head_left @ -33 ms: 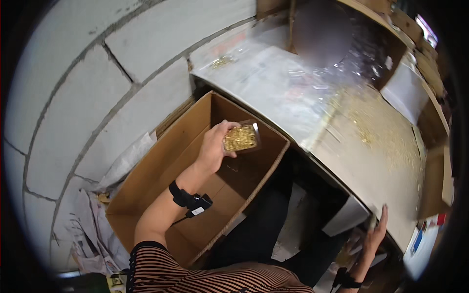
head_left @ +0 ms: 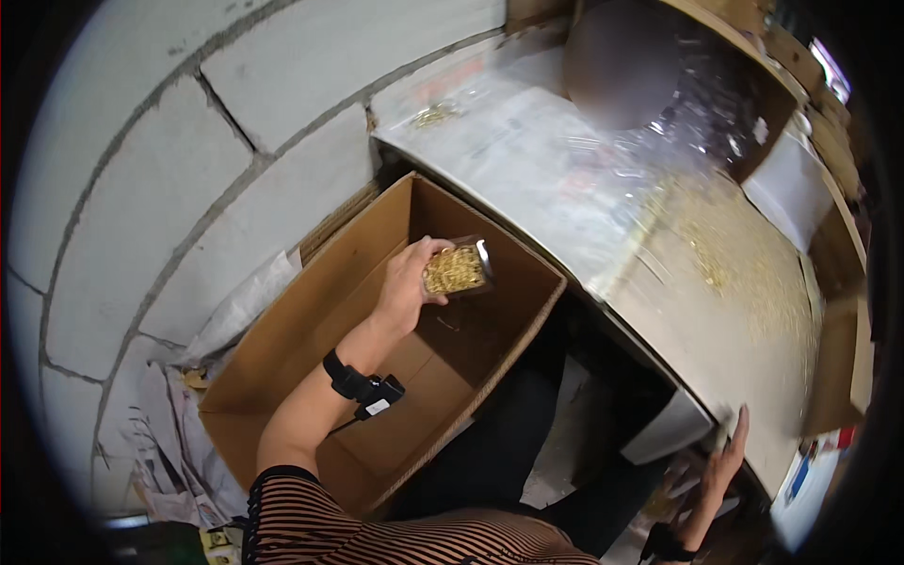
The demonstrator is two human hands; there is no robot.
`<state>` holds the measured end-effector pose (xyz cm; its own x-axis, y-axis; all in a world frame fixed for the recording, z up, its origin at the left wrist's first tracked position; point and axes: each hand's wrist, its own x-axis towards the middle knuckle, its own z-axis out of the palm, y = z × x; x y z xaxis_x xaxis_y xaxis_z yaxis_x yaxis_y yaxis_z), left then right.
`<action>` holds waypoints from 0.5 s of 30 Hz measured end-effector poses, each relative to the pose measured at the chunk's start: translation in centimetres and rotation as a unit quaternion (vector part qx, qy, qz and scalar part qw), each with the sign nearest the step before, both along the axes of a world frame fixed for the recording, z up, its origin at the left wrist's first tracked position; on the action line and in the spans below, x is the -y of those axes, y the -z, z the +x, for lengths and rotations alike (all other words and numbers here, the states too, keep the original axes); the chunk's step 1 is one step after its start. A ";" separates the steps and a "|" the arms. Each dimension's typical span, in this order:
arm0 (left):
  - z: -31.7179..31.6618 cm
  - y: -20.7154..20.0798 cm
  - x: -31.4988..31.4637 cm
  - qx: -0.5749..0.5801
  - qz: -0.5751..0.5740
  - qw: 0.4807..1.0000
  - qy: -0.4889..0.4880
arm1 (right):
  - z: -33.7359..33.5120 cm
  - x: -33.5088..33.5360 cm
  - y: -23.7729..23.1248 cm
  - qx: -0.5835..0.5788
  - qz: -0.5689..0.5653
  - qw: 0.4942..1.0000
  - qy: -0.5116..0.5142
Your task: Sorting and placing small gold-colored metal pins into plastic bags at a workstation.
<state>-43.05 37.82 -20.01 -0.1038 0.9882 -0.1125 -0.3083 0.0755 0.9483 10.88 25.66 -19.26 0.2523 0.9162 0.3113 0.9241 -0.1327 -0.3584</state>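
My left hand (head_left: 407, 282) grips a clear plastic packet of small gold-coloured pieces (head_left: 454, 270), fingers wrapped around its left side. Below it is the open cardboard box (head_left: 282, 363); the packet hangs over the box's far end, apart from its floor. At the lower right, my right hand (head_left: 723, 466) is beside the near edge of the worktable (head_left: 706, 348). Its fingers are stretched out, and nothing shows in them. On the table lies a scatter of loose gold-coloured pieces (head_left: 708, 259).
Clear plastic bags (head_left: 697, 141) lie heaped at the table's far side, before another cardboard box (head_left: 786, 89). A small gold-coloured pile (head_left: 435, 115) sits at the far left corner. A pale block wall (head_left: 169, 179) stands left, with crumpled sheeting (head_left: 179, 443) at its foot.
The view has shifted slightly. My left hand with the packet sits a little further left over the box.
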 end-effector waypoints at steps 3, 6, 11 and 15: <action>-4.2 8.8 -0.6 -0.017 -0.095 0.992 -0.080 | -0.4 -1.8 0.7 0.026 -0.074 0.997 0.011; -7.2 19.2 -1.0 -0.012 -0.181 0.973 -0.144 | -0.7 -2.4 2.8 0.091 -0.060 0.994 0.001; -9.7 35.7 -3.2 0.014 -0.312 0.907 -0.283 | -1.5 -2.6 3.8 0.131 0.027 0.991 -0.023; -7.5 51.1 -6.2 0.013 -0.283 0.906 -0.315 | -5.4 -3.2 2.9 0.147 0.068 0.987 -0.022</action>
<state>-50.51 44.02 -71.14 -0.6179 0.5165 -0.5928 -0.4808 0.3482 0.8047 5.47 28.82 -22.15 0.0933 0.8690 0.4860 0.9945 -0.0584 -0.0864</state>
